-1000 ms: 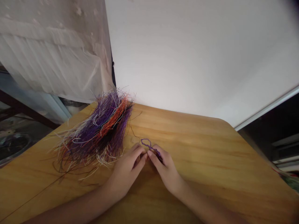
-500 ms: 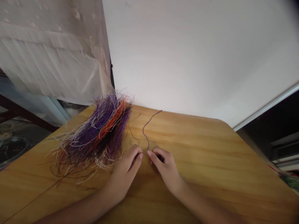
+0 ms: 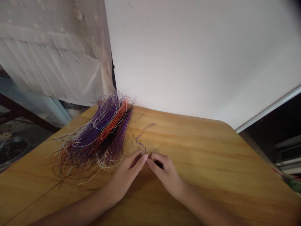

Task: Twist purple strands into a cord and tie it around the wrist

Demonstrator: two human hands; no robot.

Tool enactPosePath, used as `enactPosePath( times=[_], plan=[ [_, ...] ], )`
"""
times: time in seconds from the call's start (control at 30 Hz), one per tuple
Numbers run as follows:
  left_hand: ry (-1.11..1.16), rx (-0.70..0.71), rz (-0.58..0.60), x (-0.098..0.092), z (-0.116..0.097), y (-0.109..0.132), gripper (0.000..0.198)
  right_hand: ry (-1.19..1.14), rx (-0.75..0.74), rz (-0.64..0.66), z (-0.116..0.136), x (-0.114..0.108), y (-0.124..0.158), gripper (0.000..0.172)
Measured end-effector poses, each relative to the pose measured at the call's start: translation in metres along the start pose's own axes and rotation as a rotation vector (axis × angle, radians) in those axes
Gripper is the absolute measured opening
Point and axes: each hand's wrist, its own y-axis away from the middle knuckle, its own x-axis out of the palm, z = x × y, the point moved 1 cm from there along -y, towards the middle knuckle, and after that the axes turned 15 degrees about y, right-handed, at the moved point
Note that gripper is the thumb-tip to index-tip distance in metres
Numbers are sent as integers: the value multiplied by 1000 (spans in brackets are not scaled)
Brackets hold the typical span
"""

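- Indoors, at a yellow wooden table [image 3: 211,157] pushed against a plain white wall [image 3: 199,56].
- Held at its near end where the fingertips meet: a single purple thread [image 3: 139,142], running up and left across the wood toward the bundle, far end smeared by motion.
- Half a second back, stretched up and away from the fingers, hands slightly apart. Now swung lower and leftward, hands closed up fingertip to fingertip over its end. By the look of it, both hands back on the one strand.
- Right hand [image 3: 166,174]: curled, thumb and forefinger seemingly pinched on the thread's end.
- Left hand [image 3: 127,175]: fingers stretched nearly flat, tips at that same end; thumb hidden, so grip impossible to tell.
- Just left of the thread: bundle of cut threads [image 3: 101,135], purple, orange, pale and dark, heaped on the table.
- Counted: one thread in hand, one bundle, two hands, one long dark strand [image 3: 35,198] trailing toward the near left corner, one pale sheet [image 3: 47,47] hanging behind on the left.
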Motion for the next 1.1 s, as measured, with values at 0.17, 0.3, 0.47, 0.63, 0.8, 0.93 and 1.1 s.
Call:
enactPosePath(
  times=[0.17,0.3,0.47,0.63,0.8,0.93,1.1],
  plan=[
    [43,-16,-1,0,-2,-1,37,-15,-22,56,2,0,1,32],
    [82,-30,-31,2,-3,2,37,-20,-28,44,3,-1,1,33],
    [137,-55,-61,5,0,4,39,-11,-31,-7,3,-1,4,33],
    [93,-25,-42,5,-3,3,43,2,9,-133,-1,-1,3,32],
    [86,-27,-54,4,-5,2,36,42,10,-260,-3,2,2,31],
    [113,-26,-33,4,-4,1,33,110,-26,-412,-2,1,5,27],
    [194,-23,-4,5,-1,0,32,182,-82,-516,0,-2,8,16]
  ],
)
